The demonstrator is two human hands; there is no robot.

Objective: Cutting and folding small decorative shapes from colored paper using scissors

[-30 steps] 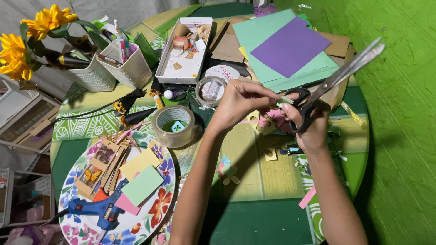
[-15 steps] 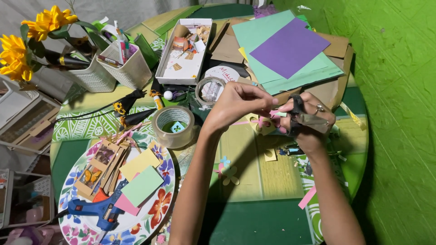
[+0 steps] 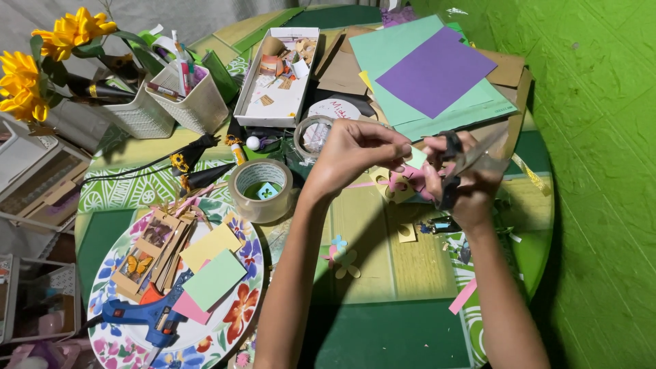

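Observation:
My right hand [image 3: 459, 179] grips black-handled scissors [image 3: 471, 160], whose blades blur toward the right. My left hand [image 3: 355, 152] pinches a small pale green paper piece [image 3: 414, 158] right beside the blades. Both hands hover above the round green table [image 3: 383, 328], over pink and yellow paper cutouts [image 3: 396, 183] lying under them. The scissors meet the small paper between the two hands.
A tape roll [image 3: 260, 190] sits left of my left forearm, a second roll [image 3: 313, 135] behind it. A floral plate [image 3: 225, 321] holds a blue glue gun [image 3: 140, 314] and paper squares. Purple and mint sheets [image 3: 437, 72], a white box [image 3: 280, 75], baskets and yellow flowers [image 3: 41, 61] ring the back.
The scissors swung from pointing up to the right down to a lower, flatter angle. My hands drew closer together around the small paper piece.

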